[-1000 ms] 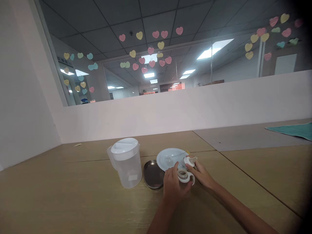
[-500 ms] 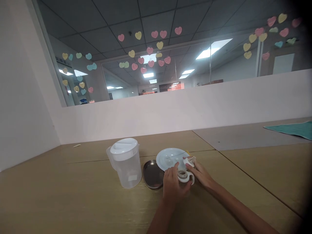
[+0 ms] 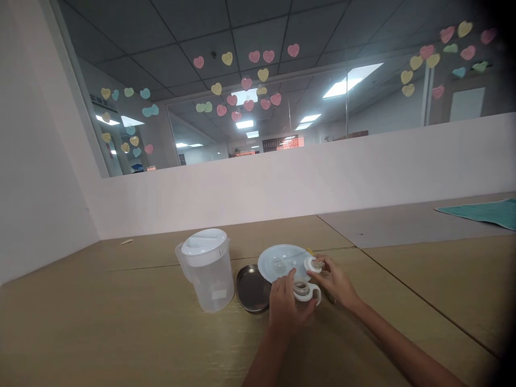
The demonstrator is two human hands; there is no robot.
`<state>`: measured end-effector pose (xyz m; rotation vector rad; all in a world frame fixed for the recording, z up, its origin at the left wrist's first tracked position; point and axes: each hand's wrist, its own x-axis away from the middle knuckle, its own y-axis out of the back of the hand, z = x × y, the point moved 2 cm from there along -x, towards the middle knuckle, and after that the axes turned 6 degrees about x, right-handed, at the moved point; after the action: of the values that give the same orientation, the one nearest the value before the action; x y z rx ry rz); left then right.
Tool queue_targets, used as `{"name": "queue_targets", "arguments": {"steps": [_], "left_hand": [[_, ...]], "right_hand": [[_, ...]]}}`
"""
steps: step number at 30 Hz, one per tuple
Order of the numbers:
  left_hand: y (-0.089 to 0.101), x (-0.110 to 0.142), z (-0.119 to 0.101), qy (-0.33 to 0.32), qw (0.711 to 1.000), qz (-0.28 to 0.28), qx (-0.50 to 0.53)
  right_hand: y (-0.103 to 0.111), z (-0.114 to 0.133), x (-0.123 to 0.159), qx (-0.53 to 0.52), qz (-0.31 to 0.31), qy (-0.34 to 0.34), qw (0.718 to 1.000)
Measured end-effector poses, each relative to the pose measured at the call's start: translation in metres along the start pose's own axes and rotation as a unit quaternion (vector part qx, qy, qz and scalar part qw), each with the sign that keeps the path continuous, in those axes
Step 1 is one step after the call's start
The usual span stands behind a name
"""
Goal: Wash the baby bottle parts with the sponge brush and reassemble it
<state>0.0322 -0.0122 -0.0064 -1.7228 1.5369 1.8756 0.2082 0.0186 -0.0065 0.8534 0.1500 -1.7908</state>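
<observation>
My left hand [image 3: 285, 303] is wrapped round a baby bottle [image 3: 303, 291] with a white handle ring, its open mouth facing up. Just above and right of that mouth, my right hand [image 3: 338, 284] pinches a white screw-ring cap [image 3: 312, 264] with a clear nipple-like tip pointing right. The cap is apart from the bottle. Behind both hands lies a pale blue plate [image 3: 266, 259] with small clear and whitish pieces on it, too small to name. The bottle's lower body is mostly hidden by my left hand.
A clear plastic pitcher [image 3: 209, 277] with a white lid stands to the left. Beside it is a dark metal tray [image 3: 252, 290], partly behind my left hand. A teal cloth [image 3: 484, 214] lies at the far right, and a white wall [image 3: 258, 193] closes off the table's back.
My right hand has turned the cap, so its white ring now faces left and the clear tip points right. My left hand and the bottle have hardly moved.
</observation>
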Motion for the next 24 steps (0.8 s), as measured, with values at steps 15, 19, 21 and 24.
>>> {"name": "queue_targets", "arguments": {"steps": [15, 19, 21, 24], "left_hand": [[0.001, 0.000, 0.000, -0.010, 1.000, -0.009, -0.019], [0.001, -0.001, -0.001, -0.011, 1.000, -0.014, -0.024], [0.001, 0.000, -0.001, -0.005, 1.000, -0.012, -0.023], [0.000, 0.000, -0.001, 0.002, 1.000, -0.011, -0.020]], "right_hand": [[-0.003, -0.011, 0.005, 0.228, -0.023, 0.127, 0.965], [-0.006, -0.010, 0.009, 0.326, 0.003, 0.152, 0.933], [-0.007, -0.009, 0.010, 0.364, 0.017, 0.162, 0.917], [-0.008, -0.006, 0.010, 0.371, 0.020, 0.169, 0.913]]}}
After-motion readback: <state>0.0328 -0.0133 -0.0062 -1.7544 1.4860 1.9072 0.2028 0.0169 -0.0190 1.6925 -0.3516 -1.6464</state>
